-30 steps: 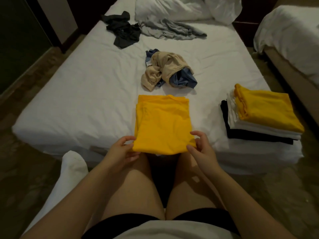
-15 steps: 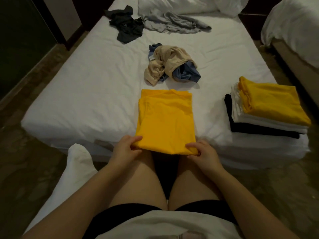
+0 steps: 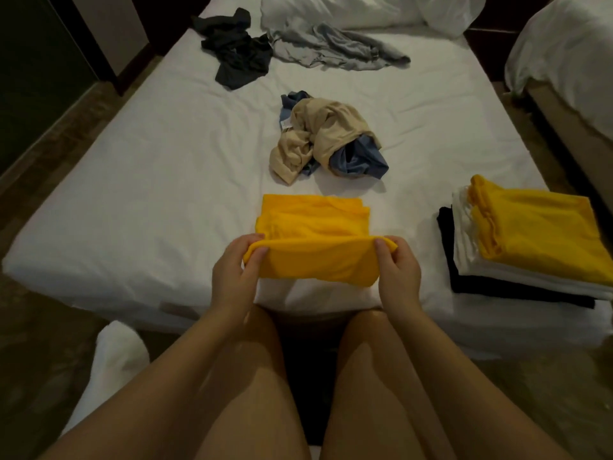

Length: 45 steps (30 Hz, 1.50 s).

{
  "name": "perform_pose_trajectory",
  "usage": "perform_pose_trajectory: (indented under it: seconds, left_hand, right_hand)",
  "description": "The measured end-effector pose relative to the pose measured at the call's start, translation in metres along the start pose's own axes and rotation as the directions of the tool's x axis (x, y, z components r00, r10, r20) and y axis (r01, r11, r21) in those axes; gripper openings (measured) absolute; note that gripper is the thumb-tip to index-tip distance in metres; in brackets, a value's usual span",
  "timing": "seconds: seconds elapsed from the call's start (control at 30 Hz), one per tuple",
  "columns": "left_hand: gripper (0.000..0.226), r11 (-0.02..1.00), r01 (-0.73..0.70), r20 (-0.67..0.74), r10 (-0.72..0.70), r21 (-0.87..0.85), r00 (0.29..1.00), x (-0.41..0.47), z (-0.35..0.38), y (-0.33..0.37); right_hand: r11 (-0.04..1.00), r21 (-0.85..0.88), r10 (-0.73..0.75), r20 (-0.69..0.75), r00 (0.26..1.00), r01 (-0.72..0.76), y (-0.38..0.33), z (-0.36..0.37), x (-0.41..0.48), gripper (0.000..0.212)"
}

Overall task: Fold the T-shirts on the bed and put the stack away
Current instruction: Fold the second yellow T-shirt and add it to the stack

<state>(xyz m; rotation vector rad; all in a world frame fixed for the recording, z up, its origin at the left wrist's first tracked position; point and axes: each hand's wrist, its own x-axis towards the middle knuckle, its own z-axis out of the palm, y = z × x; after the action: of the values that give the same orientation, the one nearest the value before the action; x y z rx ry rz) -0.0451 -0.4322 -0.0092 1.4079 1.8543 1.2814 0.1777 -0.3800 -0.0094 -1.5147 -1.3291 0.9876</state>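
Observation:
A yellow T-shirt [image 3: 315, 234] lies part-folded on the near edge of the white bed [image 3: 149, 180]. My left hand [image 3: 234, 273] pinches its near left corner and my right hand [image 3: 396, 272] pinches its near right corner; the near edge is lifted and curls over toward the far half. At the bed's right corner sits a stack of folded shirts [image 3: 530, 240]: yellow on top, white below, black at the bottom. Loose shirts lie farther back: a beige and blue bundle [image 3: 326, 141], a black one [image 3: 235, 53] and a grey one [image 3: 335, 48].
White pillows [image 3: 348, 9] lie at the head of the bed. A second bed [image 3: 570, 61] stands at the right across a narrow floor gap. A white pillow or cushion [image 3: 106, 370] stands by my left leg. A dark wall and cabinet run along the left.
Both hands took hold of the yellow shirt's near corners and raised the near edge up and away from me, folding it over the far half.

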Motion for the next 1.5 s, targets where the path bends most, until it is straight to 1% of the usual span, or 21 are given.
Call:
perform_pose_trajectory:
  seconds: [0.07, 0.1, 0.23, 0.37, 0.53, 0.63, 0.73, 0.77, 0.8, 0.87, 0.9, 0.97, 1.0, 1.03, 1.1, 1.13, 1.2, 1.27, 1.37, 1.43, 1.5]
  left_hand:
    - [0.018, 0.998, 0.055, -0.059, -0.056, -0.015, 0.997, 0.024, 0.016, 0.003]
    - [0.018, 0.997, 0.078, -0.095, -0.079, -0.011, 0.992, 0.037, 0.023, 0.003]
    - [0.012, 0.985, 0.169, -0.17, -0.159, 0.044, 0.973, 0.089, 0.048, -0.008]
    - [0.017, 0.97, 0.223, -0.127, -0.21, 0.096, 0.969, 0.128, 0.068, -0.035]
    - [0.024, 0.95, 0.25, -0.11, -0.233, 0.189, 0.966, 0.147, 0.077, -0.061]
    - [0.024, 0.941, 0.256, -0.105, -0.238, 0.222, 0.965, 0.149, 0.08, -0.063]
    - [0.023, 0.951, 0.238, -0.085, -0.225, 0.197, 0.971, 0.148, 0.075, -0.061]
    - [0.024, 0.95, 0.247, -0.078, -0.236, 0.19, 0.969, 0.146, 0.071, -0.061]
    - [0.03, 0.944, 0.278, -0.066, -0.271, 0.178, 0.96, 0.144, 0.066, -0.06]
    - [0.046, 0.919, 0.373, 0.001, -0.376, 0.125, 0.927, 0.134, 0.056, -0.059]
    - [0.058, 0.907, 0.409, 0.063, -0.416, 0.102, 0.907, 0.127, 0.052, -0.057]
    - [0.088, 0.895, 0.431, 0.225, -0.446, 0.113, 0.866, 0.114, 0.046, -0.049]
    - [0.096, 0.898, 0.423, 0.292, -0.439, 0.119, 0.85, 0.109, 0.043, -0.043]
    - [0.099, 0.906, 0.409, 0.329, -0.42, 0.106, 0.846, 0.104, 0.04, -0.037]
    - [0.095, 0.93, 0.367, 0.33, -0.354, 0.025, 0.875, 0.098, 0.032, -0.024]
    - [0.092, 0.942, 0.335, 0.311, -0.313, -0.018, 0.897, 0.096, 0.028, -0.016]
    - [0.088, 0.964, 0.262, 0.301, -0.239, -0.038, 0.923, 0.092, 0.019, 0.004]
    - [0.083, 0.982, 0.186, 0.339, -0.169, -0.017, 0.925, 0.087, 0.017, 0.031]
    - [0.056, 0.988, 0.117, 0.383, -0.07, -0.1, 0.921, 0.078, 0.029, 0.069]
    - [0.043, 0.983, 0.103, 0.399, -0.033, -0.154, 0.916, 0.072, 0.049, 0.092]
    - [0.047, 0.986, 0.073, 0.397, -0.007, -0.153, 0.918, 0.064, 0.079, 0.117]
  right_hand:
    - [0.999, 0.0, 0.031, -0.107, 0.994, -0.032, -0.005, 0.016, 0.026, 0.017]
    - [0.999, -0.021, 0.029, -0.136, 0.99, -0.032, -0.005, 0.024, 0.039, 0.017]
    - [0.994, -0.09, 0.053, -0.137, 0.989, -0.065, 0.006, 0.051, 0.088, 0.022]
    - [0.972, -0.202, 0.093, -0.128, 0.987, -0.118, 0.026, 0.067, 0.129, 0.033]
    - [0.915, -0.37, 0.108, -0.156, 0.982, -0.159, 0.048, 0.081, 0.148, 0.038]
    - [0.916, -0.365, 0.101, -0.192, 0.976, -0.167, 0.047, 0.083, 0.148, 0.036]
    - [0.954, -0.268, 0.073, -0.231, 0.97, -0.135, 0.04, 0.078, 0.142, 0.021]
    - [0.958, -0.248, 0.085, -0.244, 0.966, -0.147, 0.038, 0.074, 0.137, 0.029]
    - [0.952, -0.244, 0.125, -0.235, 0.964, -0.184, 0.037, 0.07, 0.132, 0.045]
    - [0.926, -0.253, 0.249, -0.152, 0.956, -0.282, 0.032, 0.063, 0.117, 0.072]
    - [0.917, -0.256, 0.293, -0.088, 0.952, -0.305, 0.029, 0.061, 0.11, 0.079]
    - [0.913, -0.273, 0.324, 0.038, 0.945, -0.302, 0.022, 0.059, 0.102, 0.084]
    - [0.912, -0.281, 0.336, 0.097, 0.937, -0.298, 0.019, 0.057, 0.102, 0.084]
    - [0.912, -0.279, 0.351, 0.15, 0.924, -0.301, 0.015, 0.055, 0.102, 0.083]
    - [0.929, -0.233, 0.339, 0.22, 0.915, -0.288, 0.004, 0.048, 0.101, 0.077]
    - [0.945, -0.2, 0.302, 0.224, 0.927, -0.26, -0.002, 0.042, 0.099, 0.074]
    - [0.975, -0.147, 0.196, 0.189, 0.962, -0.17, -0.017, 0.026, 0.091, 0.07]
    - [0.992, -0.103, 0.094, 0.149, 0.984, -0.08, -0.031, 0.005, 0.082, 0.067]
    - [0.999, -0.04, -0.006, 0.04, 0.999, 0.008, -0.047, -0.037, 0.074, 0.062]
    - [0.994, -0.072, -0.089, -0.077, 0.993, 0.084, -0.053, -0.072, 0.071, 0.054]
    - [0.983, -0.149, -0.134, -0.184, 0.974, 0.107, -0.052, -0.113, 0.073, 0.046]
